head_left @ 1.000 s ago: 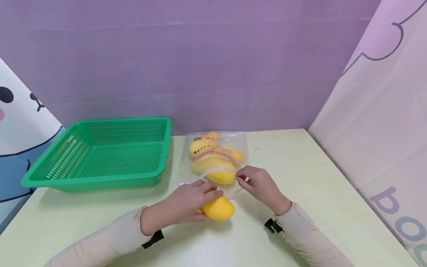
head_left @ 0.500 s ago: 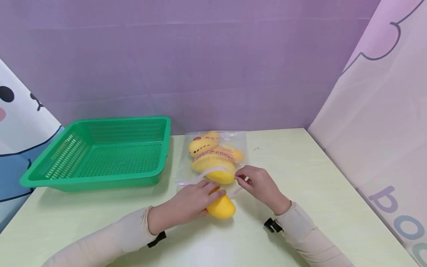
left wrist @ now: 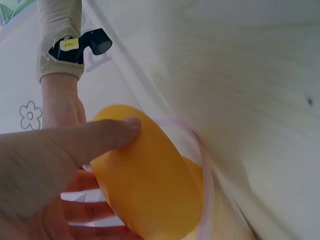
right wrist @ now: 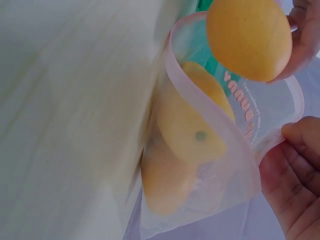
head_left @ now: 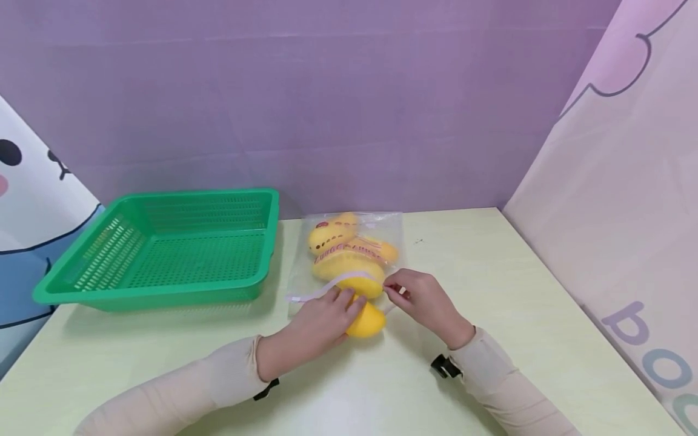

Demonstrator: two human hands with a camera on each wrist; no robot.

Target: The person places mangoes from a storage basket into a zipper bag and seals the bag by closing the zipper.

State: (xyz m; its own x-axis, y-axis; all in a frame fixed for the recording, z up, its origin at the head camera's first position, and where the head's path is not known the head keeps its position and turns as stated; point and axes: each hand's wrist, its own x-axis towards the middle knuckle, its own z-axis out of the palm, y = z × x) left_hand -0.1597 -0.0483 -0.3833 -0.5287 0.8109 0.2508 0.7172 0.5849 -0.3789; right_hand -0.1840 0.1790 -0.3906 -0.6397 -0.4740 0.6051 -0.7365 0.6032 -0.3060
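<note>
A yellow mango [head_left: 366,321] is held by my left hand [head_left: 313,322], the thumb lying along one side of it in the left wrist view. This mango [right wrist: 248,40] is at the mouth of a clear zip bag [right wrist: 220,195] with a pink rim. Several other mangoes [head_left: 349,264] lie inside the bag, under its printed lettering. My right hand [head_left: 428,306] pinches the bag's rim at the right corner, and the mouth gapes in the right wrist view. My left hand's far fingers are partly hidden behind the mango.
A green plastic basket [head_left: 180,297] with slotted walls stands on the pale table [head_left: 545,339], left of the bag. Behind the table hangs a purple cloth [head_left: 349,109]. A printed white sheet [head_left: 616,200] bounds the right side.
My left hand has moved forward and slightly right with the mango, bringing it up to the bag's mouth. The right hand keeps its pinch on the rim, almost unmoved.
</note>
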